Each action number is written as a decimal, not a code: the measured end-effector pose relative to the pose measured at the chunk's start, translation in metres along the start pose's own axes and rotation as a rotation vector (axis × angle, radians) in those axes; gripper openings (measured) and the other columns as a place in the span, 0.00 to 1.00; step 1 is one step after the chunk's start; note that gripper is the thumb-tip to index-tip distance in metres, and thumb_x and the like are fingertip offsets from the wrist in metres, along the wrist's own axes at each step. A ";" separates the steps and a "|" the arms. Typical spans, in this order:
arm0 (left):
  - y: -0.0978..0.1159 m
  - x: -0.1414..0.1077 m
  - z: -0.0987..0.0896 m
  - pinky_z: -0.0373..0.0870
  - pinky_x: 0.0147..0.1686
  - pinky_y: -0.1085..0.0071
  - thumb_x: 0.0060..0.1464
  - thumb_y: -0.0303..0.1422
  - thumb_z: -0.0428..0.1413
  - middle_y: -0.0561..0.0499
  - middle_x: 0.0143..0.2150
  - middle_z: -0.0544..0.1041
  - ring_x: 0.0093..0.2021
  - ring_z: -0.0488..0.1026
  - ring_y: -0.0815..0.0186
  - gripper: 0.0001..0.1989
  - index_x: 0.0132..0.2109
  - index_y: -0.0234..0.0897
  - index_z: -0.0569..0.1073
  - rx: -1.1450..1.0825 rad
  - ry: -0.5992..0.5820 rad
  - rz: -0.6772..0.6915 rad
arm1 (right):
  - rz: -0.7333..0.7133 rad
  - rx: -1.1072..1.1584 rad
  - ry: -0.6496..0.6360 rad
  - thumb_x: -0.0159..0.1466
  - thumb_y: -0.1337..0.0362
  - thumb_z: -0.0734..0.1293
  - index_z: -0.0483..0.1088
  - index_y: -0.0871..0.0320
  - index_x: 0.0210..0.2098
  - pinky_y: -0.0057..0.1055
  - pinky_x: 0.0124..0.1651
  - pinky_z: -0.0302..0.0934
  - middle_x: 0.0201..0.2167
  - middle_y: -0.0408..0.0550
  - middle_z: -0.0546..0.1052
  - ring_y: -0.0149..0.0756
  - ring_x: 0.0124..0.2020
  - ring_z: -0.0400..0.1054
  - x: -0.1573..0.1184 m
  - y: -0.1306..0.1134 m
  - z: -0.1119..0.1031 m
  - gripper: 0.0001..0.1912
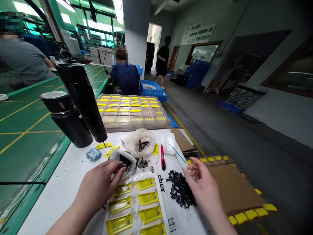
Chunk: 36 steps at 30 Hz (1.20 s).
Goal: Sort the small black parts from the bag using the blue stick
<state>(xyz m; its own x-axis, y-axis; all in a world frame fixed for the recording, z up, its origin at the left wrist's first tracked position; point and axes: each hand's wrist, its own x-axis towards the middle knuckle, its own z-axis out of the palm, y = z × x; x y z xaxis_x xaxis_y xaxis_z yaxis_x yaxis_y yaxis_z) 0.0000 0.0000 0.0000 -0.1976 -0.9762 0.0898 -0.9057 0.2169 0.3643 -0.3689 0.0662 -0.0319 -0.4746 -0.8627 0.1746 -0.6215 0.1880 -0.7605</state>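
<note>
My left hand [102,181] reaches to the mouth of a small clear bag [131,163] of tiny dark parts, its thumb and fingertips drawn together; what they pinch is hidden. My right hand [205,184] is raised at the right table edge, thumb and fingers curled around the lower end of a thin blue stick [179,155]. Below that stick lies a pile of small black clips [181,191]. Yellow plastic pieces [148,198] lie in two columns on a printed plastic sheet [164,205] between my hands, several with small metallic bits on them.
A larger open bag [139,143], loose dark bits [143,164], a red utility knife [162,158] and a blue-white lump [93,154] lie on the table. Two black bottles [81,101] stand left. Behind are stacked divided trays [132,122]; cardboard [227,186] with yellow pieces sits right. Other people are beyond.
</note>
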 end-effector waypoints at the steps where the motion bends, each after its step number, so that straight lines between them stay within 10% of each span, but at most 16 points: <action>1: -0.001 0.000 0.003 0.73 0.41 0.64 0.72 0.57 0.44 0.53 0.52 0.86 0.46 0.84 0.57 0.27 0.53 0.51 0.83 -0.007 -0.029 -0.019 | 0.013 0.028 -0.031 0.64 0.42 0.73 0.74 0.53 0.64 0.36 0.41 0.72 0.44 0.49 0.83 0.40 0.37 0.76 0.010 -0.003 0.004 0.35; 11: 0.000 0.004 -0.004 0.76 0.48 0.58 0.74 0.52 0.40 0.50 0.57 0.85 0.51 0.84 0.53 0.29 0.58 0.50 0.82 0.091 -0.135 -0.094 | -0.106 0.076 0.077 0.66 0.42 0.72 0.85 0.53 0.48 0.40 0.45 0.69 0.42 0.51 0.84 0.44 0.39 0.76 0.065 -0.049 0.034 0.24; 19: -0.001 -0.010 0.001 0.81 0.53 0.53 0.72 0.55 0.40 0.51 0.62 0.84 0.55 0.85 0.52 0.31 0.64 0.55 0.80 0.036 -0.137 -0.196 | -0.211 0.195 0.342 0.70 0.43 0.73 0.85 0.55 0.49 0.44 0.58 0.70 0.52 0.55 0.83 0.45 0.50 0.78 0.058 -0.026 0.046 0.23; 28: -0.010 -0.005 0.016 0.83 0.50 0.58 0.66 0.61 0.44 0.57 0.57 0.86 0.53 0.86 0.56 0.31 0.54 0.55 0.85 -0.094 0.030 -0.229 | -0.075 0.585 0.545 0.63 0.52 0.82 0.83 0.58 0.51 0.27 0.39 0.70 0.34 0.47 0.81 0.30 0.33 0.74 0.057 -0.037 0.047 0.22; 36: -0.009 -0.004 0.016 0.80 0.47 0.60 0.67 0.57 0.45 0.56 0.57 0.86 0.51 0.85 0.56 0.28 0.55 0.55 0.84 -0.093 -0.068 -0.224 | 0.040 0.942 0.477 0.55 0.57 0.86 0.79 0.58 0.43 0.23 0.29 0.65 0.33 0.43 0.77 0.27 0.28 0.71 0.066 -0.037 0.035 0.22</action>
<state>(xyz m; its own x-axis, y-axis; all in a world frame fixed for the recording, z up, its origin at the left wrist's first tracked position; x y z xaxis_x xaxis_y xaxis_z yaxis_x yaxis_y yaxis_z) 0.0027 0.0020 -0.0188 -0.0236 -0.9977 -0.0642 -0.8920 -0.0080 0.4520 -0.3558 -0.0141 -0.0141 -0.8069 -0.5516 0.2113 0.0377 -0.4051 -0.9135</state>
